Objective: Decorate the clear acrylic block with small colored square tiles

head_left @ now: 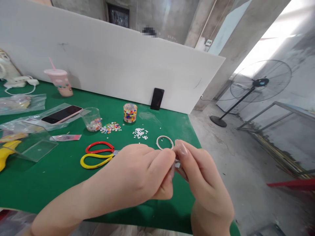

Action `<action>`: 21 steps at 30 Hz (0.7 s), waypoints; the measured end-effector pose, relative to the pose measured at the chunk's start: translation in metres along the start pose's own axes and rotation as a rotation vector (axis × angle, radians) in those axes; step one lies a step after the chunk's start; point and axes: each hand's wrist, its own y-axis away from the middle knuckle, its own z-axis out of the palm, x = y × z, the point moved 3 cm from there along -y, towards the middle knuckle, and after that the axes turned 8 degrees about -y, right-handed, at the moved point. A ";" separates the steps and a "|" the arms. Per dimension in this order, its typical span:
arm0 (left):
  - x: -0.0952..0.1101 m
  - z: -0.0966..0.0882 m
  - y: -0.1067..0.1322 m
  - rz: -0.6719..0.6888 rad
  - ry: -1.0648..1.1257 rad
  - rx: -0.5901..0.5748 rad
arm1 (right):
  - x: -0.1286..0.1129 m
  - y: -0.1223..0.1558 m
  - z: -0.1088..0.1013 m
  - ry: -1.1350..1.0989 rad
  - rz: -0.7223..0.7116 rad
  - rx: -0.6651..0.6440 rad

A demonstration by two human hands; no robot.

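My left hand (142, 173) and my right hand (199, 173) meet above the green table (49, 177), fingers pinched together on a small object (177, 165) that I cannot make out. Just beyond my fingertips a white ring (164, 142) lies on the cloth. Scissors with one red and one yellow handle (97, 154) lie to the left of my left hand, their blades hidden behind it. A pile of small white tiles (140, 133) and a pile of coloured tiles (111, 127) lie farther back.
A mosaic-covered cup (130, 112), a clear cup of tiles (93, 119), a phone on plastic bags (61, 114), a pink drink cup (59, 82) and a black phone leaning on the white board (157, 98) stand behind. A floor fan (258, 83) stands right of the table's edge.
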 end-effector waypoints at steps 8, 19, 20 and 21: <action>-0.033 0.008 0.006 -0.261 0.113 -0.229 | 0.000 0.000 -0.001 -0.064 0.009 -0.057; -0.145 0.123 0.053 -0.603 0.159 -1.083 | 0.018 -0.016 0.004 -0.065 0.116 -0.115; -0.146 0.130 0.056 -0.591 0.169 -1.088 | 0.020 -0.017 0.006 -0.052 0.132 -0.122; -0.146 0.135 0.058 -0.580 0.177 -1.084 | 0.022 -0.018 0.006 -0.030 0.148 -0.125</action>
